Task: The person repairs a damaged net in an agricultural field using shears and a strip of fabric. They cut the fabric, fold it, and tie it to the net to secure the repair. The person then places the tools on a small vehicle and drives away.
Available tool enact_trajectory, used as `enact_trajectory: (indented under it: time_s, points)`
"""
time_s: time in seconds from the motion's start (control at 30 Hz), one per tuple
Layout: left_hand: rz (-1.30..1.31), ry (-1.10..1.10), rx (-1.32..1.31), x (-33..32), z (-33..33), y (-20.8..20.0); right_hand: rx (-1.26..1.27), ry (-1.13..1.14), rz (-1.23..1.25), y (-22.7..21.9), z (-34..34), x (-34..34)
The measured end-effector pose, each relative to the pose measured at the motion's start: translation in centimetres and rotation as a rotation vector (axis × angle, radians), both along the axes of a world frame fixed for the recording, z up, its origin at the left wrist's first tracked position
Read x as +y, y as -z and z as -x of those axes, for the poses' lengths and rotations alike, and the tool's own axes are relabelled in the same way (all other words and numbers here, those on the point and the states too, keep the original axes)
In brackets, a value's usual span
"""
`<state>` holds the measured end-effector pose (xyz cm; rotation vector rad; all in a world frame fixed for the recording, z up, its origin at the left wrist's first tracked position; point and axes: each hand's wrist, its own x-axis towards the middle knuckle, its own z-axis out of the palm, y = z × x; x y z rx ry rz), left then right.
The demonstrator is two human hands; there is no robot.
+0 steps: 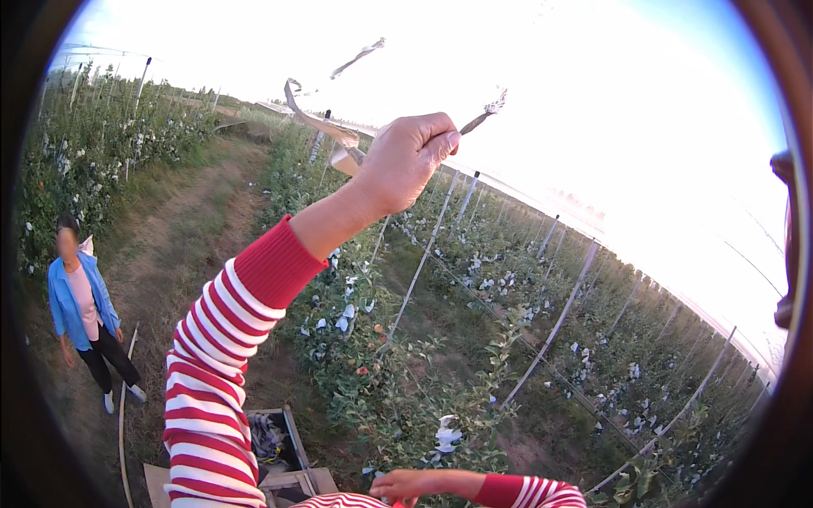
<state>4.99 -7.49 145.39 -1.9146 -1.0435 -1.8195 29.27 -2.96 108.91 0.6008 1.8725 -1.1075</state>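
My left hand [408,161] is raised high in front of me, its fingers closed in a fist. Out of its right side sticks a thin brown strip [476,123] with a frayed white end. A curled tan papery strip [334,131] trails from the other side of the fist. I cannot tell whether both are one torn piece. Low at the front edge, my right hand [405,484] is held close to my body with its fingers bent. Something small and reddish shows beneath it, mostly hidden.
Rows of leafy fruit trees [440,364] with white bags run beside leaning poles [555,322] and wires. Below left stands an open box [292,440] with dark contents. A person in a blue shirt [72,296] stands on the dirt path [182,199], near a long pale pole [124,423].
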Motion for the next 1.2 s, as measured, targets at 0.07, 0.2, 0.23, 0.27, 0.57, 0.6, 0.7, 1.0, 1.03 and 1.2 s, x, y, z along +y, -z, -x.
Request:
enact_trajectory:
  time_s: [0.07,0.2,0.23,0.27,0.57,0.6,0.7,1.0,1.03,1.2]
  points:
    - [0.020,0.000,-0.043,0.3,0.5,0.5,-0.058,0.056,0.063,4.7,-0.6,0.2]
    - [0.068,0.116,-0.166,0.4,0.5,1.3,-0.048,0.191,0.051,10.5,-2.6,2.1]
    - [0.071,0.142,-0.182,0.5,0.3,1.4,-0.043,0.214,0.050,11.6,-3.2,2.4]
    - [0.073,0.163,-0.198,0.4,0.3,1.6,-0.038,0.234,0.045,12.6,-3.8,2.7]
    - [-0.009,0.167,-0.180,1.9,-0.3,3.5,-0.012,0.319,0.131,16.4,-12.0,3.8]
    - [-0.017,0.160,-0.175,1.9,-0.1,3.7,0.028,0.357,0.141,15.2,-12.5,4.1]
    - [-0.033,0.157,-0.160,1.6,0.6,4.2,0.362,0.662,0.184,8.8,-12.4,5.0]
    - [0.005,0.168,-0.216,1.8,-0.2,4.6,1.592,0.616,-0.104,-23.1,-2.1,6.1]
    - [0.019,0.175,-0.229,2.0,-0.4,4.5,1.641,0.580,-0.174,-24.9,-1.3,6.2]
    - [0.018,0.167,-0.248,1.0,-0.8,4.5,1.531,0.396,-0.364,-31.4,2.6,5.0]
